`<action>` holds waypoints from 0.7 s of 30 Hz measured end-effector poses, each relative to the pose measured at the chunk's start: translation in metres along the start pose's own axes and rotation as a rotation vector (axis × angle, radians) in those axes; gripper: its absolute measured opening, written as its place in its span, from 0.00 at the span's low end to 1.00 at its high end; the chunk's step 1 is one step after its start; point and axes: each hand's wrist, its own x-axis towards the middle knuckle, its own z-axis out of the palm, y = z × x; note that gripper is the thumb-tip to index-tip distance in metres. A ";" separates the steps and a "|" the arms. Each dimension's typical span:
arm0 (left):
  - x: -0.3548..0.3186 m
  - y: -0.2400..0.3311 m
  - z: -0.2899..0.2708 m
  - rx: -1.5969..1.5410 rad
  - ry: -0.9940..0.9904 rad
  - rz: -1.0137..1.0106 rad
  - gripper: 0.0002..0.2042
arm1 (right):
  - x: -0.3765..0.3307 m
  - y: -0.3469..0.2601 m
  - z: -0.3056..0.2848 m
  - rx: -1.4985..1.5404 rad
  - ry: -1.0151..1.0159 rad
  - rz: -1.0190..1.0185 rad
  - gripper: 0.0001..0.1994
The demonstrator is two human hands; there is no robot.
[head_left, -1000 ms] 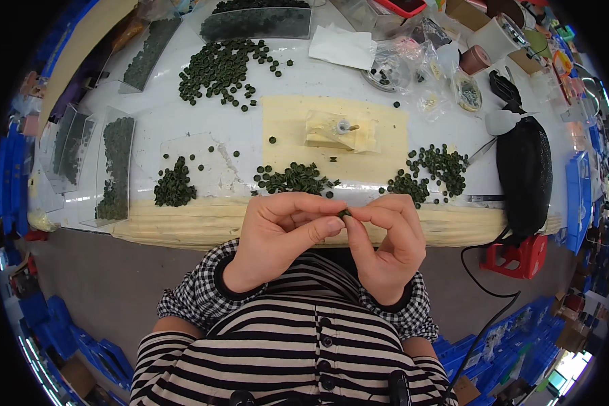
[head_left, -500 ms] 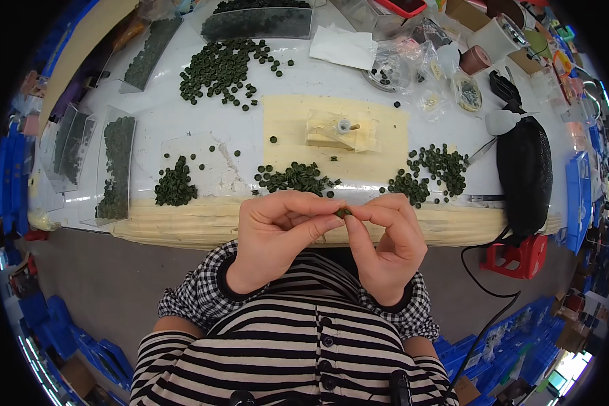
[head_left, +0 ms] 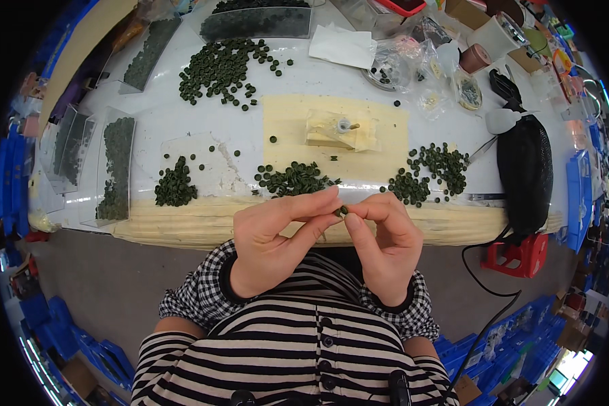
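Observation:
Both my hands meet in front of the table's padded front edge. Between the fingertips of my right hand (head_left: 387,245) a small dark green round piece (head_left: 343,210) is pinched. My left hand (head_left: 275,235) has its thumb and forefinger closed at the piece's left side, partly hiding it. Just beyond my fingers lies a pile of thin green pieces (head_left: 294,179). A pile of round green pieces (head_left: 441,169) lies to the right, and another green pile (head_left: 176,184) to the left.
A taped block (head_left: 331,132) with a small peg stands on a yellow sheet. Clear trays (head_left: 116,166) of green pieces line the left. A large loose heap (head_left: 216,71) lies at the back. On the right are a black bag (head_left: 524,176), plastic bags and a red stool (head_left: 521,257).
My left hand has shifted slightly left, its forefinger lifting a little off the piece. More of the green piece shows at my right fingertips.

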 end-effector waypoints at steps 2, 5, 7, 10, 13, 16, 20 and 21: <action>0.001 0.004 0.000 0.072 0.012 0.011 0.19 | 0.000 -0.002 0.001 -0.057 0.002 -0.025 0.07; 0.005 0.005 -0.005 0.200 -0.017 0.077 0.24 | 0.002 -0.002 0.001 -0.191 -0.013 -0.141 0.08; 0.006 0.004 -0.004 0.236 -0.021 0.117 0.26 | 0.003 -0.003 0.000 -0.263 -0.022 -0.220 0.10; 0.005 0.003 -0.002 0.167 -0.007 0.057 0.26 | 0.002 -0.002 0.000 -0.293 -0.033 -0.268 0.12; 0.002 -0.001 0.000 0.079 -0.007 -0.020 0.26 | 0.002 0.000 -0.001 -0.264 -0.021 -0.268 0.13; 0.004 0.003 -0.003 -0.113 -0.091 -0.156 0.28 | 0.001 0.003 -0.001 -0.205 0.006 -0.257 0.13; 0.004 0.005 -0.004 -0.244 -0.086 -0.242 0.27 | 0.000 0.001 -0.002 -0.186 0.008 -0.261 0.13; 0.005 0.004 -0.003 -0.281 -0.075 -0.261 0.26 | 0.001 0.001 -0.003 -0.192 0.008 -0.267 0.13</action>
